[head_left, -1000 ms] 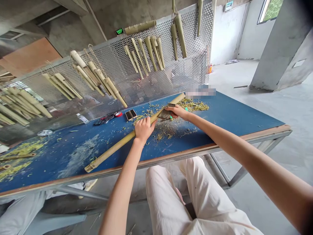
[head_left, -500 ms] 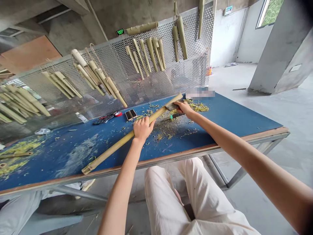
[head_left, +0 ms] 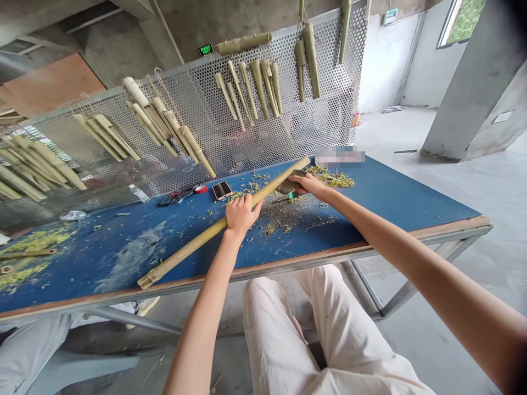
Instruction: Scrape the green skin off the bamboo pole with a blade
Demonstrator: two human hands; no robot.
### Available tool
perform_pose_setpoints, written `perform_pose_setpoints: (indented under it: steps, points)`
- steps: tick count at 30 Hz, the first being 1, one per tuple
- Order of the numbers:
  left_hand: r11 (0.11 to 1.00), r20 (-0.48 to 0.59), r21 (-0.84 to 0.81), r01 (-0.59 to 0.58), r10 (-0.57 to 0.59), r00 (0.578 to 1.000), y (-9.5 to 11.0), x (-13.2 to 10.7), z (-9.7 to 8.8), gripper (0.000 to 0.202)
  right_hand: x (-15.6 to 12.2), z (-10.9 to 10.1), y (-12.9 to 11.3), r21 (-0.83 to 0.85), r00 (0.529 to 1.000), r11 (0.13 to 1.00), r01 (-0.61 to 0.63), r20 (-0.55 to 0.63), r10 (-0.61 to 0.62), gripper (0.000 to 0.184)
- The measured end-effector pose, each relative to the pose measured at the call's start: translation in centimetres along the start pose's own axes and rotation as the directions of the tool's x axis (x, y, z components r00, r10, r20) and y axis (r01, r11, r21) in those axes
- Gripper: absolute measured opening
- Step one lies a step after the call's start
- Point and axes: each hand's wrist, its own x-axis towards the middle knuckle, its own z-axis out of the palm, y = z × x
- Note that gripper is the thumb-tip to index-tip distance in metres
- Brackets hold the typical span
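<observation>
A long bamboo pole (head_left: 193, 245) lies diagonally across the blue table (head_left: 391, 195), from the near left edge to the far middle. My left hand (head_left: 241, 215) is wrapped round the pole near its middle. My right hand (head_left: 308, 185) grips a knife (head_left: 288, 185) with a greenish handle, its blade laid against the pole near the far end. Yellow-green shavings (head_left: 288, 219) are scattered on the table under the blade.
A perforated metal screen (head_left: 255, 137) hung with cut bamboo pieces stands along the table's far edge. A phone (head_left: 221, 190), a red-handled tool (head_left: 181, 196) and a small bottle (head_left: 138, 193) lie near it. More shavings (head_left: 28, 255) heap at the left. My legs are under the table.
My right hand slid the blade up the pole toward its far end, then drew back a little. The left hand kept its grip.
</observation>
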Motion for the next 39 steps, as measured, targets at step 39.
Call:
perform_pose_setpoints:
  steps: [39]
  points:
    - [0.993, 0.061, 0.070, -0.095, 0.091, 0.994, 0.5, 0.0, 0.0, 0.048, 1.0, -1.3, 1.0, 0.064, 0.968, 0.998, -0.017, -0.248, 0.032, 0.049]
